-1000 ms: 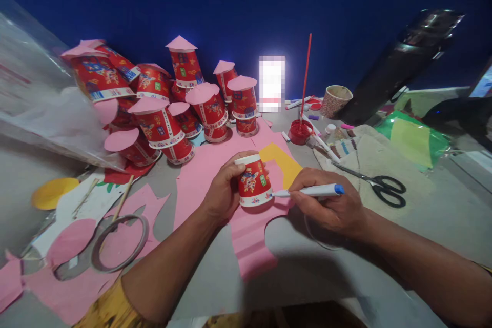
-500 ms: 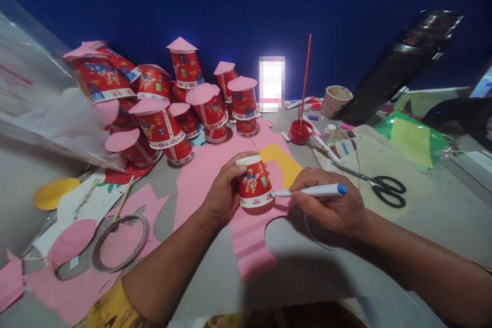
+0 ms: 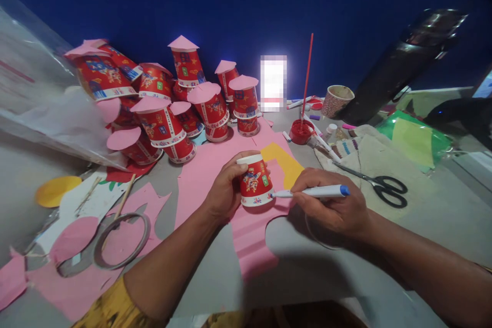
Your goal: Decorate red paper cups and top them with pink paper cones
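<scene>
A red patterned paper cup is gripped in my left hand, its wide white band at the bottom and its narrow end up. Small coloured marks show along that band. My right hand holds a white marker with a blue end, its tip at the right side of the band. Pink paper lies beneath, with a yellow paper piece behind the cup. Part of the left fingers is hidden behind the cup.
Red cups with pink paper cone tops are stacked at the back left. Black scissors rest on cloth at right, near a red paint pot with a brush. A tape roll and pink scraps lie at left; a black flask leans behind.
The whole view has shifted slightly. Both hands, the cup and the marker keep nearly the same positions, with the marker tip still at the band.
</scene>
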A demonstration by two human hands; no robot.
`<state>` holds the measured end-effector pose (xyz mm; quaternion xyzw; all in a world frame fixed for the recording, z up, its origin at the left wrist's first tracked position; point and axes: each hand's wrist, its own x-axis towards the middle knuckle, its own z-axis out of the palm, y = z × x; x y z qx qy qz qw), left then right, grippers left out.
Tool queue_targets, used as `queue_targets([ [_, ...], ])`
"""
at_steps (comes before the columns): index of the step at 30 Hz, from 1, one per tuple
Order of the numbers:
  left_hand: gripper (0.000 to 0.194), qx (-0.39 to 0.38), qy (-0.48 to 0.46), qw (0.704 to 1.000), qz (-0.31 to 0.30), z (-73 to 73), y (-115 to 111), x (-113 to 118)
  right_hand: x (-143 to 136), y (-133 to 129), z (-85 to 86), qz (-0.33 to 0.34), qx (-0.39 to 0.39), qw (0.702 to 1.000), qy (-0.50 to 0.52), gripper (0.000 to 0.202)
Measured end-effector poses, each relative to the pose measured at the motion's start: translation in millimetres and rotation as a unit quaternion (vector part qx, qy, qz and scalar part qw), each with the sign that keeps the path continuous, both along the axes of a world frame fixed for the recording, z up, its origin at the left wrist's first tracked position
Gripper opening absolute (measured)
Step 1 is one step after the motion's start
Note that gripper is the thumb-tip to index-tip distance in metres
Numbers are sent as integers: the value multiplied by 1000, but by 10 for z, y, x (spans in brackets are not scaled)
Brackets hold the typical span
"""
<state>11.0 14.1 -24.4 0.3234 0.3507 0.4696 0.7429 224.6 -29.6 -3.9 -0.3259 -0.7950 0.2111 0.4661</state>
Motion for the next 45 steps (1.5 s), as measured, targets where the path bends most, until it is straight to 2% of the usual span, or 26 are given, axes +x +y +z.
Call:
queue_targets([
  [30, 43, -13, -1, 1000, 1, 22, -7, 18, -20, -12, 11, 24, -15, 1000, -12, 9],
  [40, 43, -4, -10, 1000, -5, 3, 5, 3, 26, 6, 13, -7, -34, 999, 20, 10],
  [45, 42, -3, -6, 1000, -2, 12, 3, 7, 13, 9, 12, 9, -22, 1000, 8, 8],
])
